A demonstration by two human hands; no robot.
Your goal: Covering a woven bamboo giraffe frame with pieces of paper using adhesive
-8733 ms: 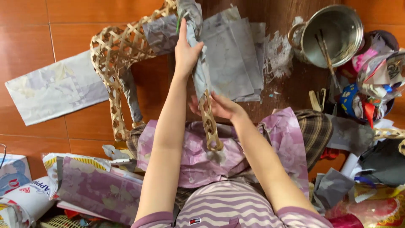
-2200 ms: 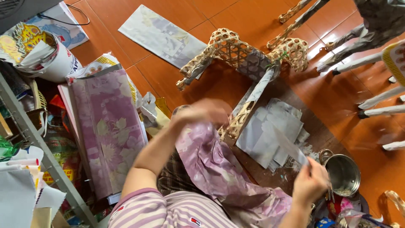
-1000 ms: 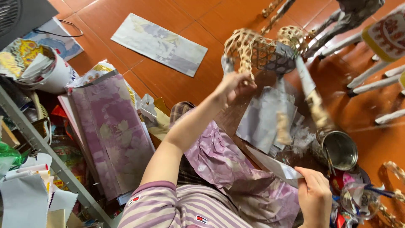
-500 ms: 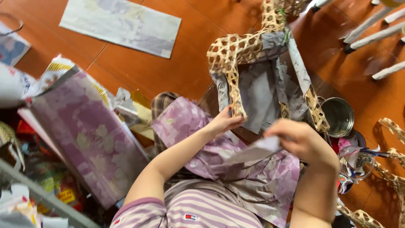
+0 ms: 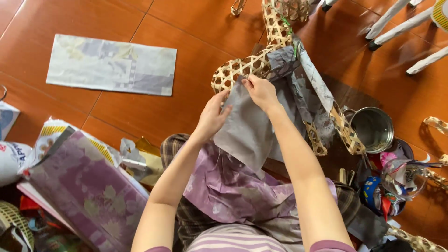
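1. At the centre of our view, our left hand (image 5: 212,117) lies with fingers spread, the fingertips pressed on the left edge of a grey paper sheet (image 5: 247,130).
2. Our right hand (image 5: 261,91), at about one o'clock from the left, pinches the top corner of the same sheet between thumb and fingers.
3. Between the two hands the sheet hangs down over our lap, its upper edge laid against a woven bamboo frame (image 5: 242,70) (open lattice, pale tan).
4. More grey paper (image 5: 305,93) already clings to the frame, at three o'clock from our right hand, running down along a woven strip.
5. Below the sheet, at six o'clock, purple flowered cloth or paper (image 5: 228,191) lies crumpled on our lap.
6. Out at three o'clock, a round metal pot (image 5: 372,129) stands on the floor just beside the frame's lower end.
7. At ten o'clock, well apart from our hands, a long printed paper sheet (image 5: 111,65) lies flat on the red-brown tiled floor (image 5: 186,28).
8. At eight o'clock, a purple flowered panel (image 5: 84,191) leans among bags and scraps.
9. At one o'clock, white furniture legs (image 5: 396,18) stand at the edge.
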